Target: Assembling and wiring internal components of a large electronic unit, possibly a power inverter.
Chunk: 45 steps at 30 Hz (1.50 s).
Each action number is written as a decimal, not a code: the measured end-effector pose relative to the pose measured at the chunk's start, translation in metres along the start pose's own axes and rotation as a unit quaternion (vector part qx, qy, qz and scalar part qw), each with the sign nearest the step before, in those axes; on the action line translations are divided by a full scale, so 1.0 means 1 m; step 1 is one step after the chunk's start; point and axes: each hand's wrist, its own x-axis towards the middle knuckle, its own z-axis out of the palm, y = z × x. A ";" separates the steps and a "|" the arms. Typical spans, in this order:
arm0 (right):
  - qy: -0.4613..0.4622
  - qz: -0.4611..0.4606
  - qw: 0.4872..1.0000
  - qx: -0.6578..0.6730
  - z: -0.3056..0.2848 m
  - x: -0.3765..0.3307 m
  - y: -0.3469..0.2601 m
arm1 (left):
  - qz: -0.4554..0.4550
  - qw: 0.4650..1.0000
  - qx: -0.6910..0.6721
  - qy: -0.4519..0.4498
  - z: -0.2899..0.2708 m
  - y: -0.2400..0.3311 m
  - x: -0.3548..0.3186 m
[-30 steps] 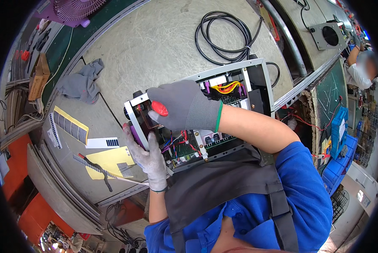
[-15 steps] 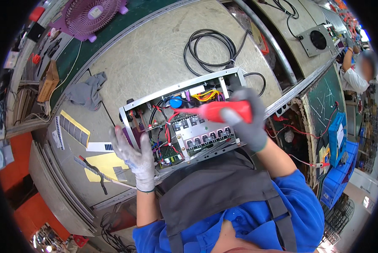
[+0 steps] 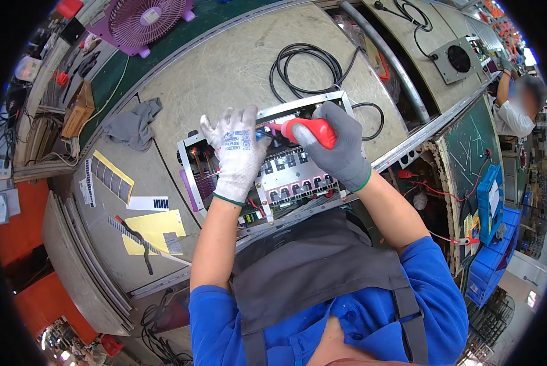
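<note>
An open metal chassis (image 3: 304, 179) full of circuit parts and wires lies on the bench in front of me. My right hand (image 3: 337, 146), in a grey glove, grips a red squeeze bottle (image 3: 315, 131) with a tapered nozzle. Its tip points left, down into the chassis near a blue round part (image 3: 261, 133). Spread over the chassis's left half is my left hand (image 3: 237, 149) in a white glove, back upward and fingers stretched toward the far rim. Its thumb is beside the blue part; the palm hides the wiring beneath.
Behind the chassis lies a coiled black cable (image 3: 307, 67). A grey cloth (image 3: 133, 125), yellow label sheets (image 3: 154, 229) and a dark strip-like tool (image 3: 140, 241) are at left. A metal pipe (image 3: 389, 61) runs at upper right. Far right, another person (image 3: 517, 110) works beside a fan unit (image 3: 458, 59).
My left hand has moved from the chassis's left edge to over its interior. My right hand has brought the red bottle left and farther away, its nozzle now down among the parts.
</note>
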 end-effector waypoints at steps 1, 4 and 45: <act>0.001 -0.027 0.999 -0.021 0.001 0.001 -0.002 | 0.004 1.000 -0.006 0.007 0.000 0.000 0.000; -0.011 -0.093 0.992 -0.080 0.003 0.003 -0.013 | -0.003 1.000 -0.011 0.007 0.003 0.000 0.001; 0.049 0.048 0.997 -0.019 -0.042 -0.006 0.009 | -0.021 0.984 -0.031 0.172 0.001 -0.012 -0.079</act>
